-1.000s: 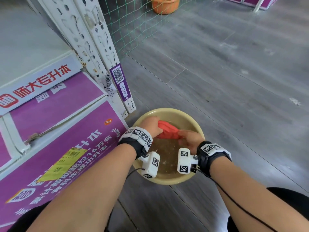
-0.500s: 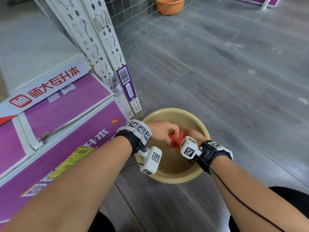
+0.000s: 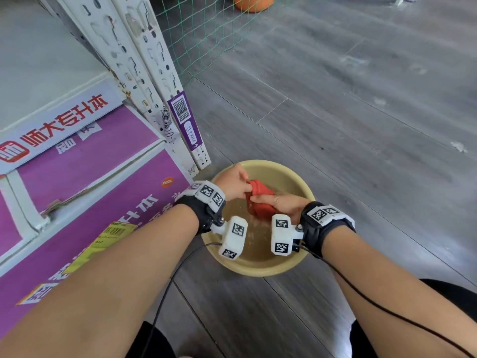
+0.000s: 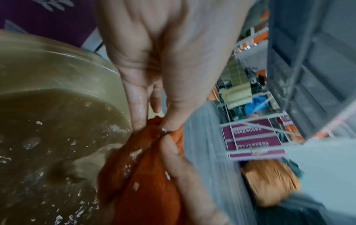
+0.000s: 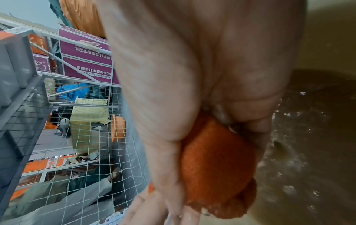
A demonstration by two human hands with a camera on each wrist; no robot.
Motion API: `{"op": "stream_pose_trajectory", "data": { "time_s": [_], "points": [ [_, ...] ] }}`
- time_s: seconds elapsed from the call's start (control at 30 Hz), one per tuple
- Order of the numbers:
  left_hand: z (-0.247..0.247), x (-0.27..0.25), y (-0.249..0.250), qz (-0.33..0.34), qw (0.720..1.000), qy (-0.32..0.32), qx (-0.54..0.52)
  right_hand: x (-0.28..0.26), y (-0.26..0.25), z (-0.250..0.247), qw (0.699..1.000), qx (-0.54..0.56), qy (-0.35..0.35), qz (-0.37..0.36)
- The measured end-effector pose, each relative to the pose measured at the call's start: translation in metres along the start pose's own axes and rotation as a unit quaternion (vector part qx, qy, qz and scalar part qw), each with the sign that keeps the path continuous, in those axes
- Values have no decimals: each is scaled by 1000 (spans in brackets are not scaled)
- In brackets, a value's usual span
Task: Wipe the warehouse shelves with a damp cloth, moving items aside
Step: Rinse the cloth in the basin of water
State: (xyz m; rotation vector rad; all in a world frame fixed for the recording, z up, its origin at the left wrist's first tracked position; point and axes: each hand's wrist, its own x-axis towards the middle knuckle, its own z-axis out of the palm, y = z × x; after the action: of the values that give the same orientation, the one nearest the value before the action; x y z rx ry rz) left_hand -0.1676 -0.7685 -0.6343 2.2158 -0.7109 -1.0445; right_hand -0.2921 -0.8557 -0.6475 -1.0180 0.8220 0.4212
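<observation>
A wet red cloth (image 3: 260,196) is bunched up above a yellow basin (image 3: 296,174) of murky brown water on the floor. My left hand (image 3: 238,184) pinches the cloth's upper end with thumb and fingers; in the left wrist view the cloth (image 4: 146,175) hangs down from that pinch (image 4: 154,126). My right hand (image 3: 278,205) grips the lower bundle, and the right wrist view shows the cloth (image 5: 217,164) squeezed inside its curled fingers (image 5: 256,121). The white shelf upright (image 3: 154,81) stands just left of the basin.
A purple carton (image 3: 85,192) sits on the lowest shelf level at left, close to my left forearm. Green netting (image 3: 204,34) and an orange basin (image 3: 254,3) lie beyond. Grey plank floor (image 3: 361,125) spreads to the right. Cables trail from both wrist cameras.
The cloth, lying in the water a second ago, has been gathered into a bundle and lifted above the water. My right hand has rolled over so it grips the bundle from the near side.
</observation>
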Motion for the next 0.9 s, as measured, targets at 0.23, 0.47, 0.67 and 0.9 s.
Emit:
{"op": "stream_pose_trajectory", "data": {
  "time_s": [0.23, 0.47, 0.67, 0.9],
  "points": [
    [-5, -8, -12, 258, 918, -99, 285, -1, 0, -12, 996, 83, 24, 14],
    [8, -10, -38, 302, 866, -94, 387, -12, -12, 12, 999, 14, -38, 22],
    [5, -24, -23, 317, 861, -26, 397, -16, -15, 24, 993, -106, -33, 33],
    [11, -30, -14, 250, 861, -33, 442, -8, -2, 39, 946, -316, 67, -25]
  ]
}}
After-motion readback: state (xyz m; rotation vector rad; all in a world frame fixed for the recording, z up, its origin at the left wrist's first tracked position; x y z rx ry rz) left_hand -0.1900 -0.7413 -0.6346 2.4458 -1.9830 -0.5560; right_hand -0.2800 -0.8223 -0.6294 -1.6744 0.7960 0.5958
